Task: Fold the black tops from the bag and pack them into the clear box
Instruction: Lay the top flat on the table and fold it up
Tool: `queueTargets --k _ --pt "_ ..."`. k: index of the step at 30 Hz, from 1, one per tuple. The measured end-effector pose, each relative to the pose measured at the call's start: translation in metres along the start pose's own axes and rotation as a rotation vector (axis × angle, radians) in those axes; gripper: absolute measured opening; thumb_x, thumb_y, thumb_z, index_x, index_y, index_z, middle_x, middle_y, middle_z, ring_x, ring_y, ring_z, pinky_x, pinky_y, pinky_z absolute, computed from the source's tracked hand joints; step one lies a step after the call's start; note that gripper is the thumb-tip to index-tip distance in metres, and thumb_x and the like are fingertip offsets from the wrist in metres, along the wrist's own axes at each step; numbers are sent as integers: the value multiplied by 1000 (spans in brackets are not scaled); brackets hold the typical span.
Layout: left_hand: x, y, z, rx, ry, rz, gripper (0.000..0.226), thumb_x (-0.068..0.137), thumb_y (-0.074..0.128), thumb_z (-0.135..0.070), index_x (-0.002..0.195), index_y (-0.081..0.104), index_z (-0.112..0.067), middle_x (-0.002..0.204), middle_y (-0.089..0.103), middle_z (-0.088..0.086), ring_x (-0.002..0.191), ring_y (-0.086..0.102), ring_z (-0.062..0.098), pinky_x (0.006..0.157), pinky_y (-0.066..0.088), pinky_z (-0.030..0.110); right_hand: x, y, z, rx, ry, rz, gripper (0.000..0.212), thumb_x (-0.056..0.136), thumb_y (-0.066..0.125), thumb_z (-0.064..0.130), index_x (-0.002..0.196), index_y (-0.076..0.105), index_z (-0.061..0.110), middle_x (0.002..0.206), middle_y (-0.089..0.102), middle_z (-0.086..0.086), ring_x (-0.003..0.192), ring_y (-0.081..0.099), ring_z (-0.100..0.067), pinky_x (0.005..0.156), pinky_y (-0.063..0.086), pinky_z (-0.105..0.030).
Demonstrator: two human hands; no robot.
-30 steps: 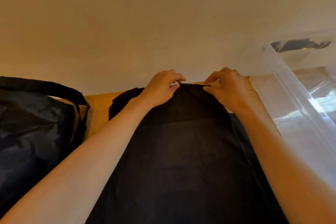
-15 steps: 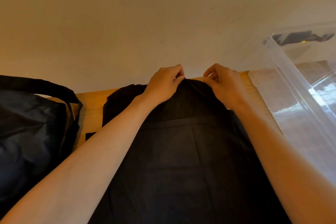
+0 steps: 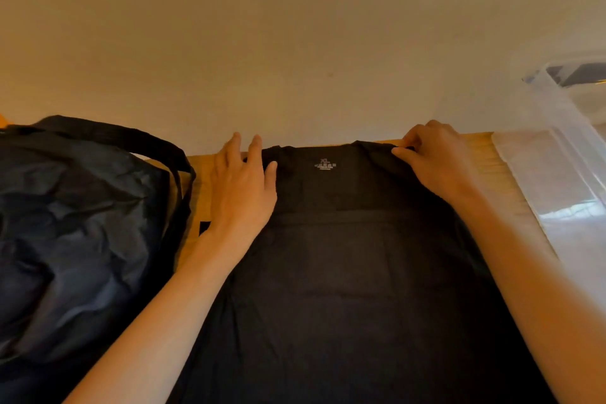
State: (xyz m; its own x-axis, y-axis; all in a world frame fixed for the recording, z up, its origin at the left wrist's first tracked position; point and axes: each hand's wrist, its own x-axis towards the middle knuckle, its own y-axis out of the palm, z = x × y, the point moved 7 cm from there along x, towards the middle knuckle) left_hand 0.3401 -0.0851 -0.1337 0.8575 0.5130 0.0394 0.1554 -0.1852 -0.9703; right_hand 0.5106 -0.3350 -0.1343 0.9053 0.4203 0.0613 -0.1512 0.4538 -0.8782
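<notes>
A black fabric top (image 3: 344, 272) lies spread flat on the light wooden table (image 3: 498, 174), its collar toward the beige wall (image 3: 295, 26) and a small white size print (image 3: 325, 163) showing. The left hand (image 3: 242, 187) rests flat on its left shoulder, fingers straight. The right hand (image 3: 439, 157) pinches the right shoulder edge. A crumpled black cloth bag (image 3: 82, 233) sits left, a clear plastic box (image 3: 564, 167) right

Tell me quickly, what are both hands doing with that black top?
Left hand flat on the black top, left shoulder. Right hand pinching right shoulder. Top spread on table, size label up. Bag left, clear box right, nothing blocking.
</notes>
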Motion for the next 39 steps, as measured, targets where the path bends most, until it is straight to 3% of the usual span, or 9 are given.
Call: queueTargets --k 4,6,11,14,19,24,27,34,39 --pt "-11 6 19 77 -26 74 68 108 31 -48 163 15 -12 169 12 19 154 16 37 122 23 52 -2 -11 -6 14 92 -16 17 101 62 28 99 67 12 87 57 2 95 59 -28 75 40 -37" --pt "-13 10 25 80 -43 113 68 109 24 -50 164 11 -12 170 7 16 156 13 35 123 19 49 -3 -14 -4 -82 104 -27 16 101 62 31 103 66 15 97 63 -3 102 59 -32 77 37 -37" --pt "-5 2 38 -179 -77 -63 50 108 41 -40 145 52 -9 149 43 14 141 38 34 116 37 46 1 -5 60 -128 -120 -163 28 98 64 32 123 63 20 123 62 -10 120 51 -35 102 36 -48" --pt "7 0 42 -280 -87 -117 37 102 58 -41 126 66 -15 127 50 5 124 47 29 104 46 41 15 39 120 -31 -313 85 34 102 56 40 132 61 26 129 63 -2 125 53 -28 107 33 -45" --pt "21 -3 39 -313 -86 -138 13 100 63 -29 106 68 -19 112 49 -4 117 46 28 91 33 27 36 100 151 -101 -287 441 47 100 51 57 130 65 24 138 62 0 132 52 -26 123 13 -52" --pt "27 -4 41 -375 -78 -116 16 105 56 -23 100 69 -17 107 55 0 113 49 30 96 43 42 45 90 154 100 -290 232 15 95 68 41 100 68 27 112 71 5 112 63 -19 119 26 -51" --pt "30 -3 36 -411 -54 -89 17 104 57 -28 99 70 -18 114 60 3 115 50 26 93 44 39 43 91 156 123 -293 249 17 93 71 42 95 63 27 105 70 5 106 64 -19 112 36 -46" --pt "37 -9 42 -567 -64 -166 15 98 68 -23 85 69 -16 86 66 -2 88 64 21 83 54 46 47 90 158 199 -309 308 20 93 72 40 95 64 22 100 67 3 103 64 -21 98 51 -45" --pt "47 -7 43 -466 -30 -186 16 96 71 -30 82 67 -24 76 68 -6 81 66 23 80 55 51 40 93 158 76 -392 287 34 99 61 44 121 64 18 111 73 -5 101 67 -23 95 52 -40"
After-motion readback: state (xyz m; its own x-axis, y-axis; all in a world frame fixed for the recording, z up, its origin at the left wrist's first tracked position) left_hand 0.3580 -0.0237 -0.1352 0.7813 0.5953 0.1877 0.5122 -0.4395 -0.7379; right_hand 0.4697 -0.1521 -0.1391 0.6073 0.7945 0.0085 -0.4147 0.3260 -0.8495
